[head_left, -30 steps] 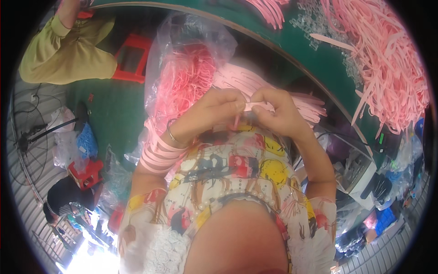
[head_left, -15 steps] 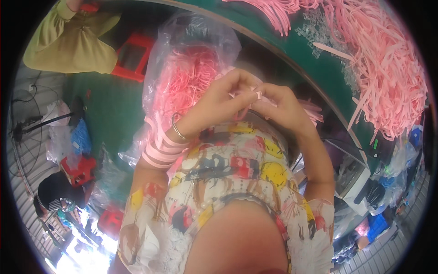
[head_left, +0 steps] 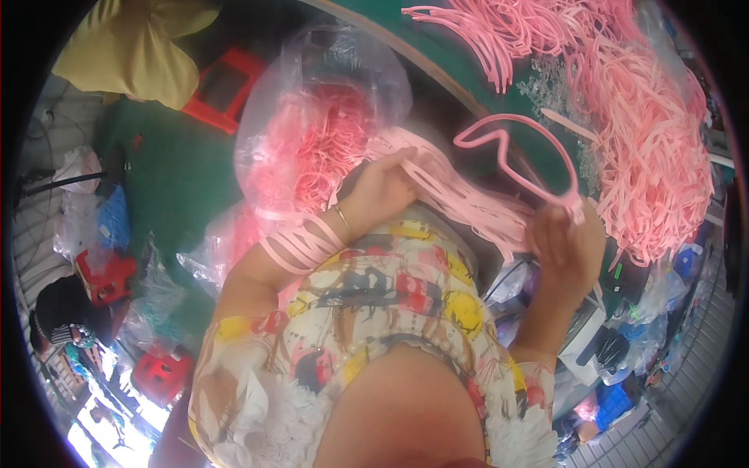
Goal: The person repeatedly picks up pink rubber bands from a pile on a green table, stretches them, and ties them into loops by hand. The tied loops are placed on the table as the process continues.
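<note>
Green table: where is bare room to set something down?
The green table has a narrow bare strip between its brown edge and the pink strap bundle. Right of this, clear plastic pieces and the large strap pile crowd it. The pink loop in the right hand hides part of it.

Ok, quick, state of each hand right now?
Left hand: at the pale straps; grip can't be told.
Right hand: closed, holding a pink loop.

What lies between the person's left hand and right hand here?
In the head view, a bundle of flat pale pink straps stretches across the space between the left hand and the right hand.
</note>
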Demonstrator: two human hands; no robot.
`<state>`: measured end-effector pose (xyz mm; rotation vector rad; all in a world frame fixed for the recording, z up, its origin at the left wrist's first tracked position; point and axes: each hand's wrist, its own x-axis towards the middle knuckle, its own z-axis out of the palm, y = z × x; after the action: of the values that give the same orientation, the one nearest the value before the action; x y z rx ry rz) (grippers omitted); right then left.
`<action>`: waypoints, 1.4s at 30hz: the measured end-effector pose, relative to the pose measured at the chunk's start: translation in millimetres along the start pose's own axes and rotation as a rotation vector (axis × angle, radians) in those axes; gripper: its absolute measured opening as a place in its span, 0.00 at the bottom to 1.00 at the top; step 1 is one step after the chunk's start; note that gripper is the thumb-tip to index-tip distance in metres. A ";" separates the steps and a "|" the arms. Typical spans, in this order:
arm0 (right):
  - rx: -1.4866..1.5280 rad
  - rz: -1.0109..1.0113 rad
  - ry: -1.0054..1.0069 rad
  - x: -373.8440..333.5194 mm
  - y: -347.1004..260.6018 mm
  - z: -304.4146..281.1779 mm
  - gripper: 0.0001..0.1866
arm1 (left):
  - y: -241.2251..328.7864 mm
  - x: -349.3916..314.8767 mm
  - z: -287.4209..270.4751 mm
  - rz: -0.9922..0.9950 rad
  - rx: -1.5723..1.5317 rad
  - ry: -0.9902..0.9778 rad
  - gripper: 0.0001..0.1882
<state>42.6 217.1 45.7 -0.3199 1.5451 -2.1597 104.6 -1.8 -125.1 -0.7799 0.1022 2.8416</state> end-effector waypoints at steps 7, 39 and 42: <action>-0.044 -0.059 -0.052 -25.6 3.2 -77.5 0.26 | 35.7 7.3 -23.8 0.300 -0.195 -0.276 0.12; -0.478 -0.145 -0.071 2.4 81.7 -11.2 0.29 | -4.9 -48.7 81.4 0.224 1.191 -0.355 0.49; -0.448 -0.122 -0.073 -0.6 80.5 -7.4 0.29 | -14.5 -46.5 77.4 0.318 1.176 -0.352 0.40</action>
<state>58.5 202.5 -32.2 -0.6440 2.0017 -1.8423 108.2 13.7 -35.0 0.0118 1.7236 2.4191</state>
